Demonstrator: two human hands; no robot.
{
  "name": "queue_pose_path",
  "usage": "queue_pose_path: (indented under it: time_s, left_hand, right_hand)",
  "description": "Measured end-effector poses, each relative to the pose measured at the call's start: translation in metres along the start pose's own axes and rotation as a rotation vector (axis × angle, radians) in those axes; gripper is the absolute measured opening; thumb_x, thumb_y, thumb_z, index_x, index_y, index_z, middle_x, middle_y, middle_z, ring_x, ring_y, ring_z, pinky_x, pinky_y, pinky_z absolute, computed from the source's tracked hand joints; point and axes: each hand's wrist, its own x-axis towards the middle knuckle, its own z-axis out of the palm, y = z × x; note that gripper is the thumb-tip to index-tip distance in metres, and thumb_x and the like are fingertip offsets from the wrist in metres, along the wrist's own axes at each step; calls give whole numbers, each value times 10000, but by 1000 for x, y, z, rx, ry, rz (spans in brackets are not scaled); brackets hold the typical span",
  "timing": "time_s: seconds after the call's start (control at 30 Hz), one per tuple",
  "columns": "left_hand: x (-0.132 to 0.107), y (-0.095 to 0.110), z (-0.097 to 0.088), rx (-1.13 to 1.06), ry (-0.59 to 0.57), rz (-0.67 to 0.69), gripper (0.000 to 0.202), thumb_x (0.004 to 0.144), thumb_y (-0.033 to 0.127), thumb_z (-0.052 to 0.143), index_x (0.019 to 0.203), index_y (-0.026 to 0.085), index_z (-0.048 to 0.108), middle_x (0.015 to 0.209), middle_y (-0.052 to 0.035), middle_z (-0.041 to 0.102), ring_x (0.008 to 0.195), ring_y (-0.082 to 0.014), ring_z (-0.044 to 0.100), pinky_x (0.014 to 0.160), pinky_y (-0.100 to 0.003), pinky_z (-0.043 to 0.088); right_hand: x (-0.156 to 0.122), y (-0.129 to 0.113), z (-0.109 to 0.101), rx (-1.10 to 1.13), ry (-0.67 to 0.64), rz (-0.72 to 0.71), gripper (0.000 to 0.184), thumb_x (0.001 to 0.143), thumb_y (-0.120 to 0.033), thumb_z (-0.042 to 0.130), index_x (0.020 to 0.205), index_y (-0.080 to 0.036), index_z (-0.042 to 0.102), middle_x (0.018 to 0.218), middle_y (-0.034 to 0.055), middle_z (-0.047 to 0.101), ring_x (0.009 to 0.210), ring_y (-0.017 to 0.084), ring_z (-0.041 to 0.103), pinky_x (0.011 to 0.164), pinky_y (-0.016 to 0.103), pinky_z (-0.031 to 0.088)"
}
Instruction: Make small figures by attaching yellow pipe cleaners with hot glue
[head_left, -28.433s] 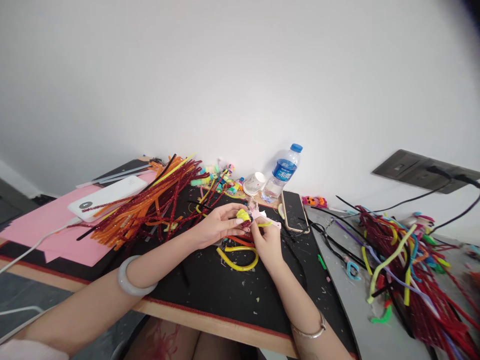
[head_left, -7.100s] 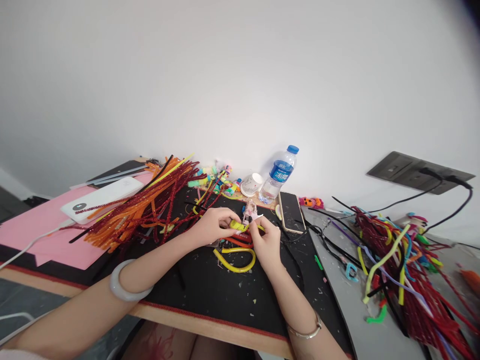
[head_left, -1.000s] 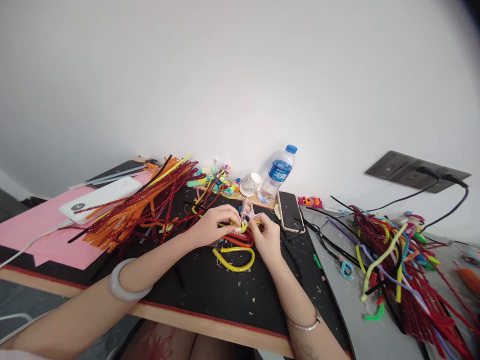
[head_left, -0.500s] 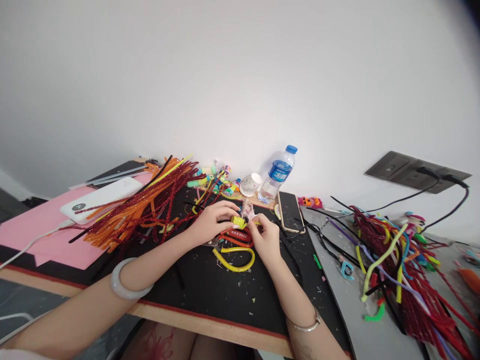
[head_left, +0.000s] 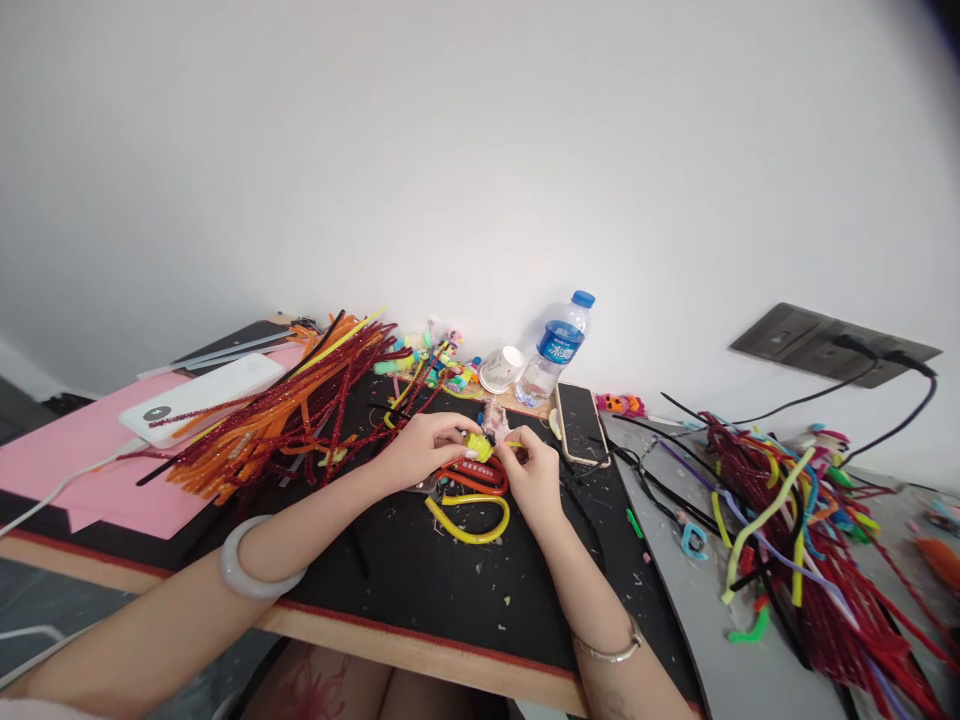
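Hands point(head_left: 420, 448) point(head_left: 535, 472) on ridged yellow coil point(head_left: 479, 447)

I get a ribbed, matt look off the yellow coil point(head_left: 478, 446), while the yellow loop point(head_left: 469, 539) has the smooth gloss of plastic. On my feed the black mat point(head_left: 420, 580) reads dull, with red stitching above a pale wood table edge point(head_left: 427, 655). The dark red strands point(head_left: 351, 385) glitter like tinsel; the pink sheets point(head_left: 82, 460) look like matt paper. The bottle point(head_left: 551, 350) is clear, shiny plastic, the phone point(head_left: 581, 425) glassy. I see the pale bangle point(head_left: 232, 560) as polished, the thin bracelet point(head_left: 615, 656) as bright metal.
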Motion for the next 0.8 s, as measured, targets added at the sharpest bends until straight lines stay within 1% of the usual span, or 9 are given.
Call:
queue_pose_path:
  time_s: [0.2,0.3,0.37,0.43,0.5,0.6,0.7,0.8]
  left_hand:
    - [0,-1,1,-105,-31,24,208,709,227,595,905,159,608,944,-53,624,827,-162,609,795,-309,488]
    - [0,0,1,-153,-57,21,199,712,203,588,907,161,596,947,-46,613,832,-154,602,799,-306,482]
    - [0,1,1,-180,-92,9,214,723,186,573,936,164,586,930,-42,611,832,-149,601,798,-300,477]
    - [0,2,2,-202,-119,1,223,733,179,562,954,163,580,930,-42,602,834,-146,600,801,-299,473]
    - [0,2,3,-224,-127,13,198,738,184,563,933,158,581,960,-46,580,854,-146,596,821,-300,464]
    - [0,2,4,-243,-130,33,165,747,205,569,902,149,573,984,-48,549,877,-144,585,837,-299,454]
    - [-1,1,4,-217,-131,32,189,751,229,582,917,143,558,972,-55,545,867,-142,576,822,-300,456]
    - [-2,0,4,-216,-121,41,206,728,248,619,889,141,550,952,-54,541,863,-141,565,807,-300,461]
  right_hand:
    - [0,3,1,90,-21,47,196,769,-314,561,662,-178,471,531,-65,416,476,75,362,466,190,298]
    - [0,6,2,131,-45,68,192,779,-331,550,688,-180,473,540,-60,438,475,78,378,461,191,302]
    - [-1,7,3,143,-64,69,194,810,-340,511,703,-181,476,554,-51,465,488,84,403,478,195,317]
    - [-1,6,3,143,-79,64,208,842,-341,463,711,-181,479,579,-38,495,513,92,433,503,201,335]
    - [-1,5,2,131,-79,57,222,857,-339,437,710,-179,480,595,-29,512,529,97,449,518,205,345]
    - [-1,4,1,111,-68,50,224,858,-337,435,708,-178,482,592,-28,514,526,99,452,521,207,346]
    - [-2,3,2,89,-58,36,218,855,-331,439,704,-180,485,577,-32,504,518,100,446,517,209,340]
    - [-2,2,2,59,-48,8,211,850,-316,449,692,-181,488,569,-37,489,514,98,433,514,210,331]
